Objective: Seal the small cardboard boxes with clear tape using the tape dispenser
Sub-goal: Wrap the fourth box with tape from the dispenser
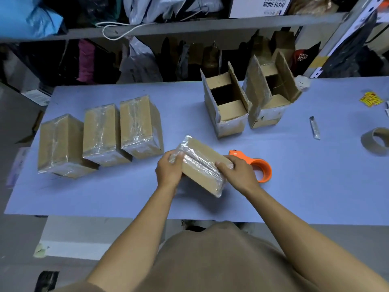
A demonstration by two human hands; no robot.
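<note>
A taped cardboard box [201,165] is held tilted just above the blue table [294,186], gripped at its left end by the left hand [169,168] and at its right end by the right hand [237,172], fingers curled over the glossy film on both sides; the orange tape dispenser [257,165] lies on the table just behind the right hand, untouched. The tape on the box looks wrinkled, so a loose edge could lift if it is not pressed flat; the smooth film could also let the box slip from the fingertips as it is turned; the dispenser sits close enough to be knocked by the right wrist. Three sealed boxes [101,135] stand in a row to the left, touching or nearly so; two open boxes [248,98] with raised flaps wait further back, side by side. A bare tape core [374,142], a small cutter-like item [315,127] and yellow stickers [371,99] lie at the right; behind the table, a grey shelf [189,26] is crowded with bags and cartons in dim light.
</note>
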